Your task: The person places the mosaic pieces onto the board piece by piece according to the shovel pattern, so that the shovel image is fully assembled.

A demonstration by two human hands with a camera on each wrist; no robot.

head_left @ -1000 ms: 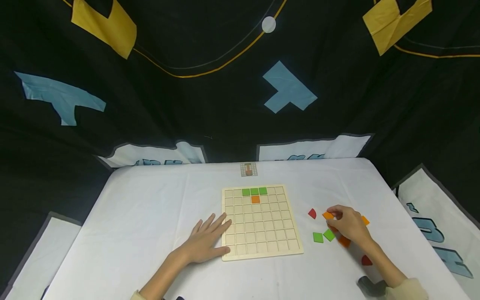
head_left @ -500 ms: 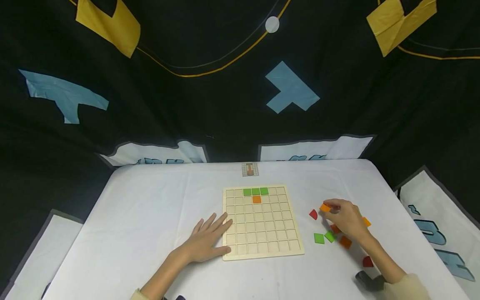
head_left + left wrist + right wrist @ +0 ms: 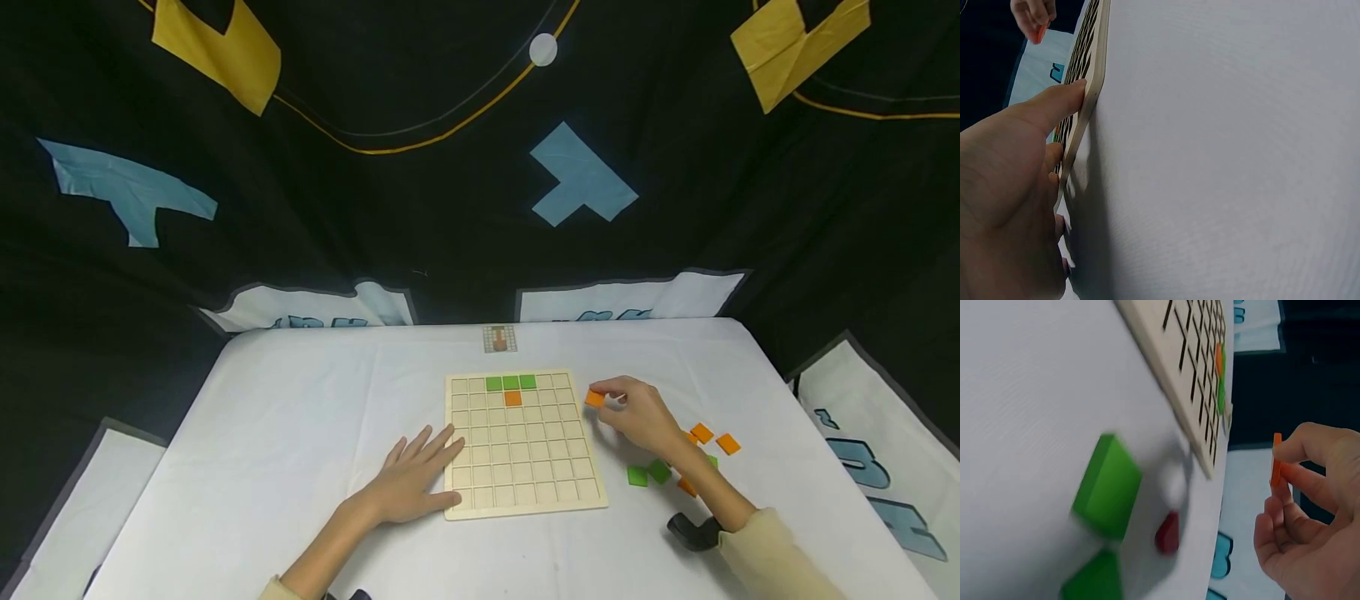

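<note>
A pale wooden grid board (image 3: 525, 467) lies on the white table, with several green square tiles (image 3: 511, 383) in its top row and one orange tile (image 3: 513, 398) just under them. My left hand (image 3: 412, 483) rests spread at the board's left edge, its thumb and fingertips on the rim. Just off the board's upper right side, my right hand (image 3: 641, 412) pinches an orange square tile (image 3: 595, 398) between thumb and fingers. The right wrist view has this tile (image 3: 1276, 459) held edge-on, raised above the table.
Right of the board lie loose green tiles (image 3: 637, 476) and orange tiles (image 3: 727, 443), some partly behind the right forearm. A red quarter-round piece (image 3: 1168, 534) shows in the right wrist view. A small pattern card (image 3: 499, 338) lies behind the board.
My right hand has lifted the orange tile from the loose pieces and carried it left toward the board's upper right edge. The left hand has stayed in place.
</note>
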